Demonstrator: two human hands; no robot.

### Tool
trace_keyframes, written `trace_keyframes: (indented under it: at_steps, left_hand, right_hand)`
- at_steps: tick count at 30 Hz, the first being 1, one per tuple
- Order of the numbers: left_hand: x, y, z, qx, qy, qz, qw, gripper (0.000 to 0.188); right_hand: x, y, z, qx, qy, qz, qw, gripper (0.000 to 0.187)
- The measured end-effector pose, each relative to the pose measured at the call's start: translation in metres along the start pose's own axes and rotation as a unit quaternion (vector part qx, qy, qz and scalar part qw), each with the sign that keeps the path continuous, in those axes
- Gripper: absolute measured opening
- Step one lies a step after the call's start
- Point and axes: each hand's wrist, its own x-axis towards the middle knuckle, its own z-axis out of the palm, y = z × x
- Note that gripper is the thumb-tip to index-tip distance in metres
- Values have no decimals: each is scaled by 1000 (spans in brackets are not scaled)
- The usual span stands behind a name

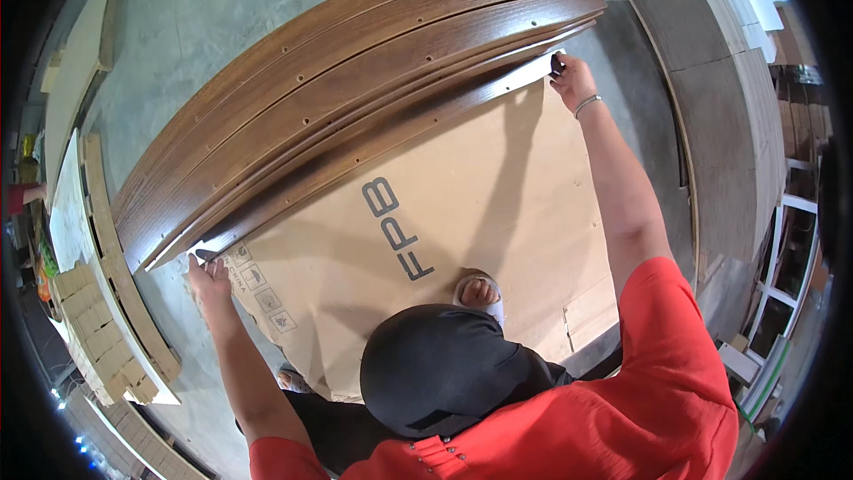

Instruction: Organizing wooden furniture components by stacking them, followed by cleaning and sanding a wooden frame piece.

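Observation:
A long brown wood-grain board (462, 108) with small holes along it stretches across in front of me, tilted on edge. My left hand (209, 280) is closed on its left end, and my right hand (576, 84) grips the far right end, fingers curled round a dark end piece. Beyond it several matching brown planks (355, 67) lie side by side, close against the held board. Under the held board spreads a large flat cardboard sheet (533, 196) with dark print. The undersides of my fingers are partly hidden.
My sandalled foot (480, 292) rests on the cardboard. Stacked grey panels (711, 116) stand along the right, a white metal rack (782, 253) behind them. At left are pale stacked blocks (98, 338) and a long timber strip (111, 240). Another person's hand (34, 193) shows at the left rim.

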Motion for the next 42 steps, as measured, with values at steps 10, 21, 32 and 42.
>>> trace_keyframes:
  at_steps: [10,21,32,42]
  left_hand:
    - [82,4,-42,30,-187,-22,982,28]
    - [14,-2,-12,-53,-179,43,982,38]
    - [-35,0,25,-209,-80,-26,974,54]
    - [-11,6,-15,-201,-90,-66,973,72]
  right_hand:
    - [1,13,19,21,-11,-36,999,21]
    - [17,19,-16,16,9,-50,999,36]
    - [31,16,4,103,66,2,993,36]
    - [15,11,27,101,79,20,992,46]
